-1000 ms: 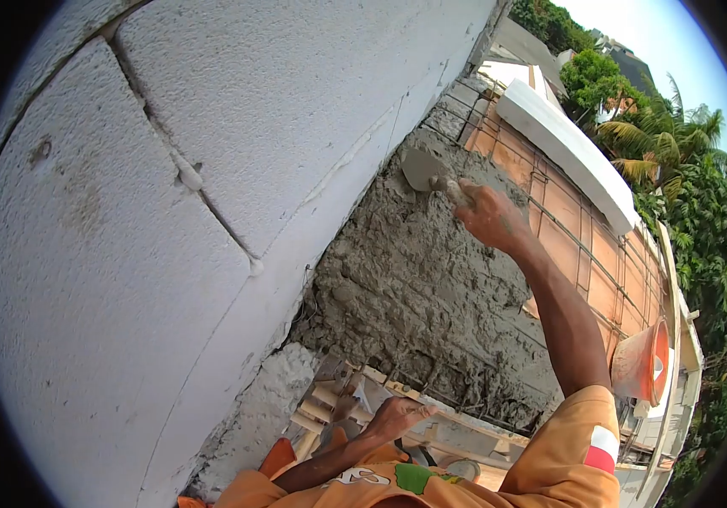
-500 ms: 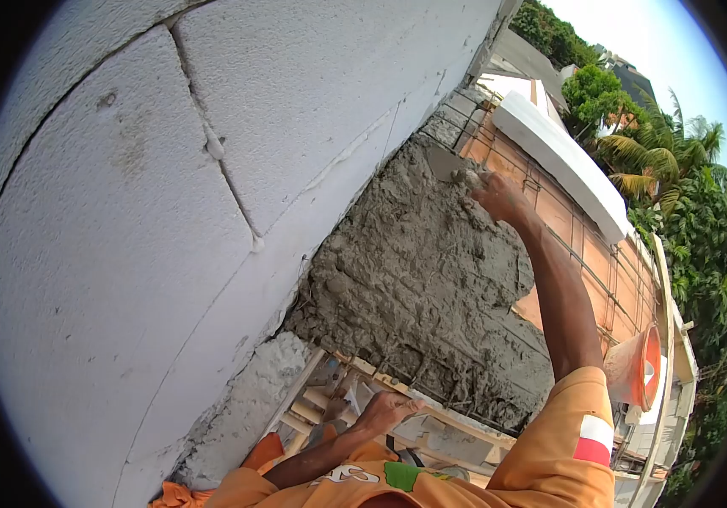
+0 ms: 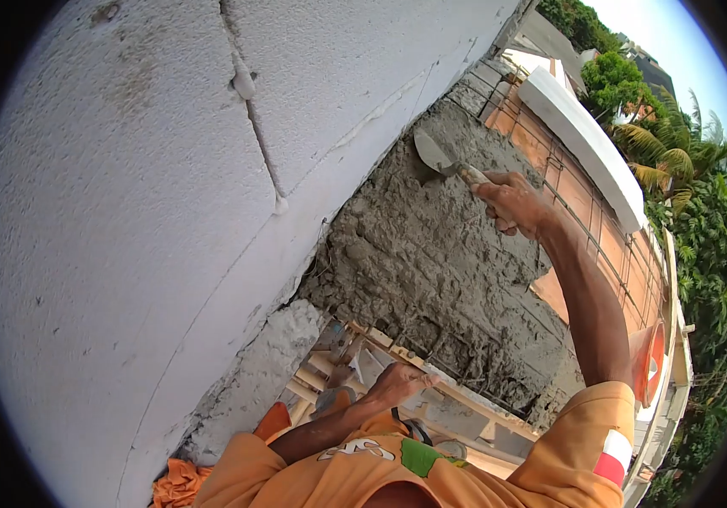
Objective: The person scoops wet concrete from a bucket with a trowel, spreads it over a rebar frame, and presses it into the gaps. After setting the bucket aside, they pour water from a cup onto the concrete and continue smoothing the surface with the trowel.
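My right hand (image 3: 511, 203) is wrapped round the handle of a trowel (image 3: 433, 152), arm stretched forward. The metal blade tilts up over the far part of a wet grey concrete layer (image 3: 431, 245), close to the white block wall (image 3: 152, 212). My left hand (image 3: 401, 385) is held low in front of my body, fingers curled together, and it overlaps the wooden formwork board (image 3: 465, 394) along the concrete's near edge. No object shows in it.
Steel rebar (image 3: 579, 212) runs over orange-brown formwork panels at right, with a long white block (image 3: 583, 148) lying beyond. An orange bucket (image 3: 649, 364) stands right of my arm. Below the near board are timber supports (image 3: 317, 381); orange cloth (image 3: 179, 483) lies lower left.
My right hand has drawn the trowel back toward me, and its blade, earlier low against the concrete, now shows tilted up. The camera view has shifted; the left hand stays near the board.
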### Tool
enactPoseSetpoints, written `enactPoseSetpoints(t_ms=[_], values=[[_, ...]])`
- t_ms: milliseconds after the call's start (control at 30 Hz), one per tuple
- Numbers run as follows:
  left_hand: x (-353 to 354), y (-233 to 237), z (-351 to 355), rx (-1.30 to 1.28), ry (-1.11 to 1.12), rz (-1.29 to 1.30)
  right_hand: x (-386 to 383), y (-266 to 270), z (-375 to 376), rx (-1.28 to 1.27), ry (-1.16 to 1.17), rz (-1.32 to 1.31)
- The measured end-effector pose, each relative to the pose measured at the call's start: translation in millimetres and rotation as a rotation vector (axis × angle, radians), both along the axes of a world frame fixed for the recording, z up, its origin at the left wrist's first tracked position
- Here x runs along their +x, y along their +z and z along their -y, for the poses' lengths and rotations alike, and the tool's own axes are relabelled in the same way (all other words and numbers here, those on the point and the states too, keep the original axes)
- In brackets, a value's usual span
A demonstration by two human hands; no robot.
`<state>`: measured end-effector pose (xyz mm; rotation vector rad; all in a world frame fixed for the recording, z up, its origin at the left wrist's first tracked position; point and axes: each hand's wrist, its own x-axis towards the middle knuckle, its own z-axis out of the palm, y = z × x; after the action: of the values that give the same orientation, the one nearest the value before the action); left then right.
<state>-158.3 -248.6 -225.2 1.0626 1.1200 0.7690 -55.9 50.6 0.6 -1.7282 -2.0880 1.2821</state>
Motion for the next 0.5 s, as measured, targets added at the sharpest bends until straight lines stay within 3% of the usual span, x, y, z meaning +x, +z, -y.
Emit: enactPoseSetpoints(t_ms=[333,367,500], values=[[-4.3,-4.7,-3.6,-0.038,-0.11,-0.049,-10.3,17.0,114.6,-0.118,0.096,0.039],[-3.3,-4.0,-3.6,-0.043,-0.11,-0.051,-8.0,5.3,124.9,-0.014,0.215,0.031],[-6.7,9.6,-4.1,-0.019,-0.032,0.045,1.8,-21.2,172.6,0.002,0.202,0.017]])
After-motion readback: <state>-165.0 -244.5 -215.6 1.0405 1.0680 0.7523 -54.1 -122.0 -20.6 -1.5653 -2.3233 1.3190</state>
